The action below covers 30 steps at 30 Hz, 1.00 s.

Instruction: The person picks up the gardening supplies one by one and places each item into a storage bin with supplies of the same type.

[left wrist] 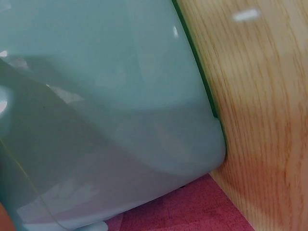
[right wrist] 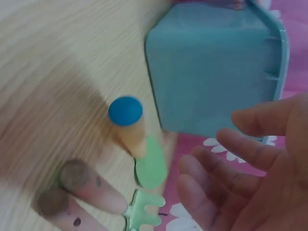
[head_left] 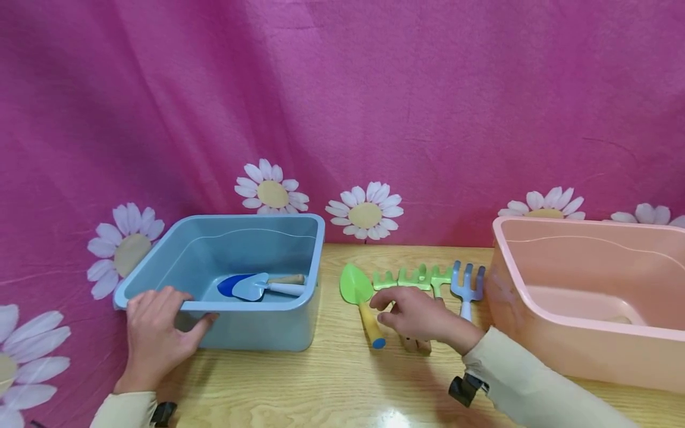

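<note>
My left hand (head_left: pixel 160 336) grips the near left rim of a blue plastic tub (head_left: pixel 251 324), fingers over the edge and thumb outside. Inside the tub lie a light blue trowel (head_left: pixel 251 288) and a dark blue trowel (head_left: pixel 230 284), partly overlapped. My right hand (head_left: pixel 414 312) hovers with loosely bent fingers, holding nothing, just right of a green trowel (head_left: pixel 355 284) with a yellow handle. Behind and partly under that hand are green hand rakes (head_left: pixel 414 278) with wooden handles (right wrist: pixel 91 185). Right of them lies a grey-blue hand fork (head_left: pixel 467 288).
A pink plastic tub (head_left: pixel 588 345) stands on the right, with a partly visible pale object on its floor. All this rests on a wooden table (head_left: pixel 332 386). Behind it hangs a magenta cloth (head_left: pixel 374 107) with daisies.
</note>
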Motion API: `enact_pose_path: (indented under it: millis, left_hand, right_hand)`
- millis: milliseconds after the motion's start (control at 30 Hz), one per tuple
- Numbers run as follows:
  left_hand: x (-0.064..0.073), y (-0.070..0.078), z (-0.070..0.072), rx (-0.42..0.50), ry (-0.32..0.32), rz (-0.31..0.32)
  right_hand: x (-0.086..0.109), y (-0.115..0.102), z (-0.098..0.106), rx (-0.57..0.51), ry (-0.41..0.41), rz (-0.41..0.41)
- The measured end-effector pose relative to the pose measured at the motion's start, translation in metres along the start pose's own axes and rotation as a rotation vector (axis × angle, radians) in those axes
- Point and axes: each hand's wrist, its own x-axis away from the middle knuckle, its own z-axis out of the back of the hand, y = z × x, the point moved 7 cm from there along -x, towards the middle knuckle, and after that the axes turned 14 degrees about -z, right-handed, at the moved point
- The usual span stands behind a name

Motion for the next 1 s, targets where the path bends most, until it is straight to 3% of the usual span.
enact_pose_path:
  millis: [300, 1000]
  left_hand:
    - [0.0, 0.0, 0.0, -0.002, 0.008, -0.001]
    - [0.001, -0.001, -0.001, 0.005, 0.013, 0.005]
  right_hand:
    - [-0.012, 0.006, -0.009, 0.149, -0.015, -0.032]
    - [-0.022, 0.019, -0.022, 0.161, -0.064, -0.137]
